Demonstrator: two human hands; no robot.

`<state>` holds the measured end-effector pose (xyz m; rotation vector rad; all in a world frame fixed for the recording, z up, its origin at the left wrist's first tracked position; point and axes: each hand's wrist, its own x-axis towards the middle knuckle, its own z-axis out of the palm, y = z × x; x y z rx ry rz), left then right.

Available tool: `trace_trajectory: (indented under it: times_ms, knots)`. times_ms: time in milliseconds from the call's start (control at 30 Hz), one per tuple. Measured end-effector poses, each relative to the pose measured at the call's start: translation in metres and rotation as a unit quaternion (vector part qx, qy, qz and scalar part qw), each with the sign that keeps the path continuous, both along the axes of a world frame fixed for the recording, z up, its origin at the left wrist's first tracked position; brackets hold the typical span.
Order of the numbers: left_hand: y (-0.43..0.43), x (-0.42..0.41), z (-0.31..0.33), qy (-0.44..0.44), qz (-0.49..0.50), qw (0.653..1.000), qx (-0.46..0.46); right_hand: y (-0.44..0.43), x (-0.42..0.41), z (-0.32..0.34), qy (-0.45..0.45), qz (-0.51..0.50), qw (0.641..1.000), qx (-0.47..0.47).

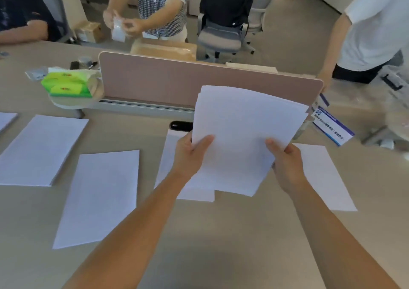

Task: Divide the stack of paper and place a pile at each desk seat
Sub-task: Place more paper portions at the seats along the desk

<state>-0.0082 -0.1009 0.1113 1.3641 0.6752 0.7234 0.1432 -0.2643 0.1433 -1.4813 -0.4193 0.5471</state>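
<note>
Several paper piles (pixel 42 149), beige desk (pixel 199 244), pink divider (pixel 155 83)

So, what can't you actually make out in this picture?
Head view:
Middle pile: mostly covered by the held stack and left hand.
Far-left pile: cut off by the frame edge.
Label card by the divider: print too small and blurred.
Black object behind the held stack: partly hidden by paper, so unidentifiable.

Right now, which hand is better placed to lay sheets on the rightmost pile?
Probably the right hand: it grips the held stack beside the rightmost pile, while the left hand grips the opposite edge.
</note>
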Motion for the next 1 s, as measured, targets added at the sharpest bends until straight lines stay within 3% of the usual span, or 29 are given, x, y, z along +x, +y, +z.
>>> trace_trajectory:
  times_ms: [167,333,467,600,833,1000]
  knots:
    - [-0.087,0.060,-0.022,0.032,-0.019,0.998,-0.051,-0.081,0.057,-0.030,-0.024,-0.062,0.998,0.011]
    - [-0.130,0.090,-0.059,0.103,-0.038,0.992,-0.067,-0.140,0.094,-0.079,-0.021,-0.017,0.998,-0.051]
    - [-0.148,0.110,-0.049,0.139,0.000,0.988,-0.063,-0.147,0.113,-0.076,-0.005,0.002,0.999,-0.041]
    - [-0.159,0.116,-0.031,0.105,0.034,0.993,-0.039,-0.147,0.123,-0.065,0.018,0.007,1.000,0.009]
    - [-0.154,0.102,-0.039,0.117,-0.043,0.991,-0.051,-0.161,0.132,-0.079,0.040,0.125,0.991,0.001]
    - [-0.160,0.106,-0.033,0.091,-0.005,0.995,-0.050,-0.149,0.129,-0.075,0.044,0.096,0.994,0.031]
